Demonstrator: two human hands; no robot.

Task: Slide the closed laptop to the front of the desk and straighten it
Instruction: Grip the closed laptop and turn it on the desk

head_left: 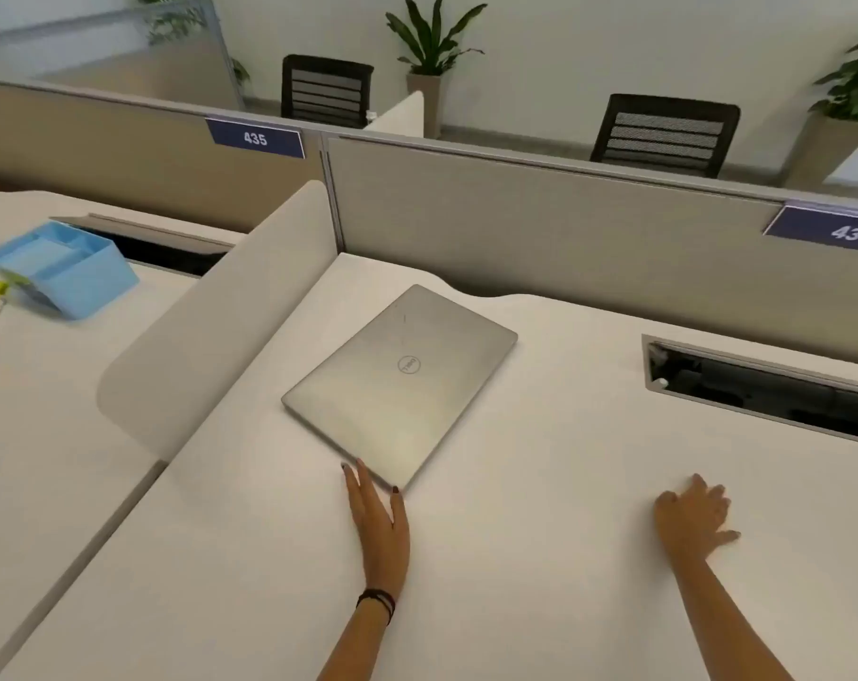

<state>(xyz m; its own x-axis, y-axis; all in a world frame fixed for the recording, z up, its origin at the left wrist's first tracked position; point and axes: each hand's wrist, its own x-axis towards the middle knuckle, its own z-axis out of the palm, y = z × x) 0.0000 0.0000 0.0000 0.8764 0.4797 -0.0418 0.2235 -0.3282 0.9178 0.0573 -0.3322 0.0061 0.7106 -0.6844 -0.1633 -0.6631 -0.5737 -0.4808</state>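
The closed silver laptop (401,383) lies skewed on the white desk (540,557), one corner toward the grey partition (540,238), its near corner at my left hand (377,518). That hand is stretched open, fingertips (360,471) touching the laptop's near edge and thumb beside the corner, gripping nothing. My right hand (694,521) rests flat on the desk well to the right, fingers spread, holding nothing. A cable slot (761,385) opens further right; a blue tray (63,272) sits on the neighbouring desk.
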